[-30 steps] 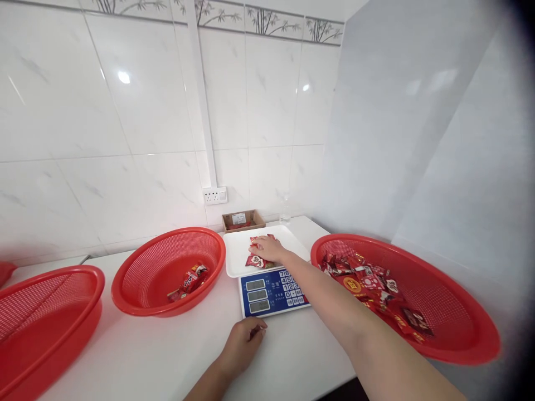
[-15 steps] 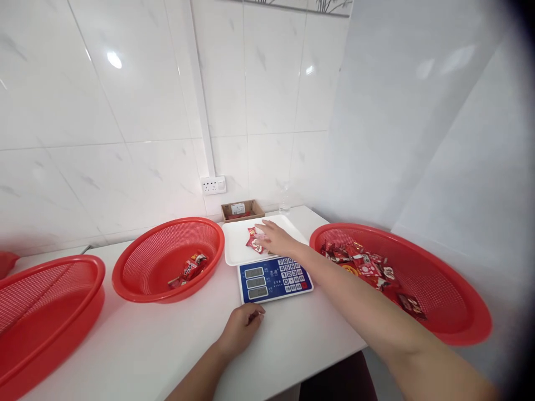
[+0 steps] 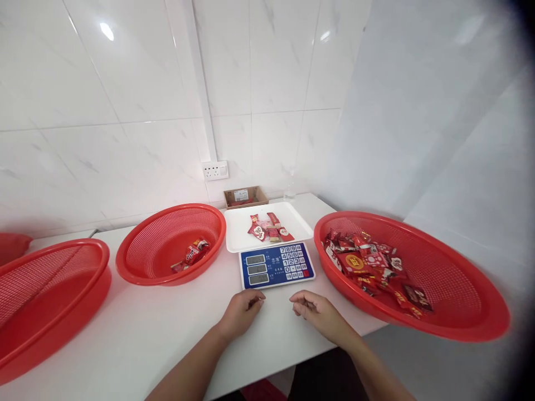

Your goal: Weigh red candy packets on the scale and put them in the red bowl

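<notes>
The left hand and right hand rest loosely clenched and empty on the white tabletop, while the red foil-wrapped sweets lie just ahead on the blue electronic scale's white plastic tray, apparently mid-weighing; handling them again calls for a forward reach.

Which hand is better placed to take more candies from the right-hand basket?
Right, probably: the right hand rests on the table nearest the candy basket; the left hand lies farther off, before the scale.
</notes>
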`<state>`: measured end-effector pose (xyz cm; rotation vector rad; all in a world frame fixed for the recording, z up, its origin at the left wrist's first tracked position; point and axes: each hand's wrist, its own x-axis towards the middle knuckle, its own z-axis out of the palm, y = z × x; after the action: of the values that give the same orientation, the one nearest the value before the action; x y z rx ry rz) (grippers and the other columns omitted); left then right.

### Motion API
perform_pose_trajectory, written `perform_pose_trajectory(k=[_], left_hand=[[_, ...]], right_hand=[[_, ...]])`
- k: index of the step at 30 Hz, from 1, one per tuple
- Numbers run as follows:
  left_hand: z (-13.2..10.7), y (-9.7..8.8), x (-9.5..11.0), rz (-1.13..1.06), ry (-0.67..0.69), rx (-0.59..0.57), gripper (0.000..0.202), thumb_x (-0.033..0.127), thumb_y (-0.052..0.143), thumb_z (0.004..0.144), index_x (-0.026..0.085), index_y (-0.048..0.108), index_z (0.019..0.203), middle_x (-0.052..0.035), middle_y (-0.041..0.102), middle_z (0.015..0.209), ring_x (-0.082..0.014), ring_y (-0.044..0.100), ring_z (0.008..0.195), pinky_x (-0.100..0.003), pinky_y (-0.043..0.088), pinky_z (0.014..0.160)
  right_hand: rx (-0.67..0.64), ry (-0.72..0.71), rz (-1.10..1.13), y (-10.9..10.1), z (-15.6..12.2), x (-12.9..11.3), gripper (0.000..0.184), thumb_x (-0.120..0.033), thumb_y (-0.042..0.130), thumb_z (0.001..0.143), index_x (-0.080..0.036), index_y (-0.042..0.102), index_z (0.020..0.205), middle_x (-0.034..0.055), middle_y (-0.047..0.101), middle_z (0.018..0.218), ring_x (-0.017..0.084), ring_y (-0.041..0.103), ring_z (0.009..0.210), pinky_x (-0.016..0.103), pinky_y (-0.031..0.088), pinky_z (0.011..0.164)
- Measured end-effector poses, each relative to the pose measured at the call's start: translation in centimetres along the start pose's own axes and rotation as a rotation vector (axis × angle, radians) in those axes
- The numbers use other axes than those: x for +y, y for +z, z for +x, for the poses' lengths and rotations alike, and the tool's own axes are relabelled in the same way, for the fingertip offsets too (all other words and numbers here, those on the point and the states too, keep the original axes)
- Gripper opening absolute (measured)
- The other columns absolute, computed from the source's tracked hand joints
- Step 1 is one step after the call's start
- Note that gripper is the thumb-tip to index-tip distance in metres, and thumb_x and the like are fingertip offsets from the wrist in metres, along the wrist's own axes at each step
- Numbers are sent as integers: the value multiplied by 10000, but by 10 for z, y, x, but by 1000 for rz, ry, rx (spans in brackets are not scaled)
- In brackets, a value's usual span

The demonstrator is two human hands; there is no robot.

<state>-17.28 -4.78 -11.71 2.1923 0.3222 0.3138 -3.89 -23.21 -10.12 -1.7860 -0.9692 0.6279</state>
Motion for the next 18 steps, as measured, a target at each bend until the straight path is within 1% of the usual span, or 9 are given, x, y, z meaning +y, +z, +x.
perform_pose_trajectory(k=[2, 4, 5, 7, 9, 11, 13, 16, 18], left_hand=[[-3, -1, 2, 42, 60, 3, 182, 233, 447, 839, 213, 617, 902, -9, 634, 839, -139, 579, 736, -244, 472, 676], [-5, -7, 7, 117, 174, 24, 197, 213, 426, 857, 220, 607, 932, -22, 630, 879, -141, 582, 781, -247, 479, 697], [-5, -13, 10, 168, 246, 62, 206, 204, 414, 865, 219, 600, 954, -35, 624, 906, -146, 580, 814, -255, 481, 718], [-4, -29, 16, 292, 379, 193, 220, 191, 401, 876, 211, 581, 1001, -66, 606, 960, -162, 567, 890, -284, 475, 779], [-1, -50, 21, 438, 438, 358, 223, 194, 411, 877, 201, 563, 1040, -92, 584, 1024, -190, 540, 982, -335, 448, 854], [1, -74, 23, 595, 393, 484, 244, 227, 428, 875, 199, 541, 1089, -109, 554, 1114, -233, 489, 1089, -405, 399, 925], [0, -95, 23, 706, 255, 535, 318, 293, 434, 873, 205, 492, 1174, -118, 496, 1228, -275, 432, 1170, -449, 381, 941], [-15, -121, 22, 722, -27, 481, 443, 402, 399, 874, 233, 380, 1282, -106, 434, 1314, -279, 479, 1140, -394, 472, 828], [-34, -135, 21, 666, -169, 444, 469, 455, 364, 872, 254, 350, 1295, -86, 473, 1285, -251, 538, 1076, -342, 498, 769]], right_hand=[[61, 12, -13, 5, -1, 15, 239, -392, 491, 794, -181, 594, 838, 16, 624, 743, 161, 581, 730, 278, 461, 677], [116, 14, -37, 8, -2, 22, 230, -387, 492, 792, -190, 601, 835, 24, 637, 786, 166, 584, 756, 281, 461, 696], [131, 15, -45, 9, -3, 24, 228, -386, 492, 792, -195, 605, 842, 26, 643, 803, 168, 588, 764, 281, 463, 701], [139, 10, -57, 11, -4, 26, 229, -387, 493, 792, -203, 613, 856, 29, 654, 825, 171, 595, 773, 282, 469, 706], [143, -1, -63, 11, -6, 28, 232, -392, 494, 792, -209, 622, 856, 32, 662, 845, 176, 602, 792, 283, 473, 720], [142, -6, -59, 11, -6, 31, 241, -397, 490, 796, -209, 624, 867, 37, 665, 868, 180, 604, 817, 287, 474, 744], [137, -6, -54, 11, -7, 33, 247, -396, 484, 800, -207, 621, 878, 43, 665, 882, 182, 605, 833, 289, 473, 760], [136, -15, -57, 10, -7, 34, 242, -386, 476, 809, -205, 620, 879, 45, 665, 883, 181, 607, 832, 291, 476, 762], [145, -25, -61, 10, -8, 32, 236, -381, 476, 810, -206, 624, 863, 43, 666, 868, 182, 610, 821, 291, 482, 750]])
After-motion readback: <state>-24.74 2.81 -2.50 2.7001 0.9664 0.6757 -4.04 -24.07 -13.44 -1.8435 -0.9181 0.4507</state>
